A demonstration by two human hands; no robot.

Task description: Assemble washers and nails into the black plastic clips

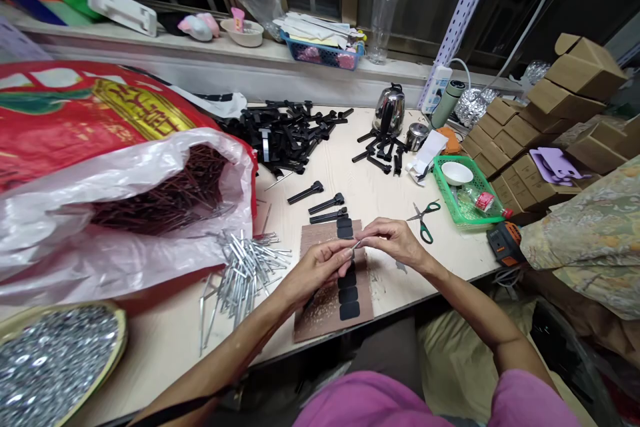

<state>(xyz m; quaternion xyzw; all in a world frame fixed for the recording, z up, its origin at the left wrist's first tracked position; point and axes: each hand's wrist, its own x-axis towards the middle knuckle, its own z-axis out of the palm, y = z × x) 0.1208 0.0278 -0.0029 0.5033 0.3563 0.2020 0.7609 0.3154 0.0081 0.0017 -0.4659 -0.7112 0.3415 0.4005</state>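
My left hand (325, 263) and my right hand (393, 240) meet over a brown board (313, 327). Between their fingertips is a thin silver metal pin (356, 245), pinched from both sides. A dark piece shows under my left palm, mostly hidden. Along the board runs a row of black rounded pads (349, 310), partly covered by my hands. Just beyond lie black plastic clips (327, 203) with long arms. To the left is a loose heap of long silver pins (245, 270).
A red sack (60, 127) of dark rods and a bowl (120, 340) of small metal parts stand left. Black clips (285, 133) pile up at the back. Scissors (424, 220), a green basket (467, 219), a kettle (390, 110) and cardboard boxes (565, 100) are right.
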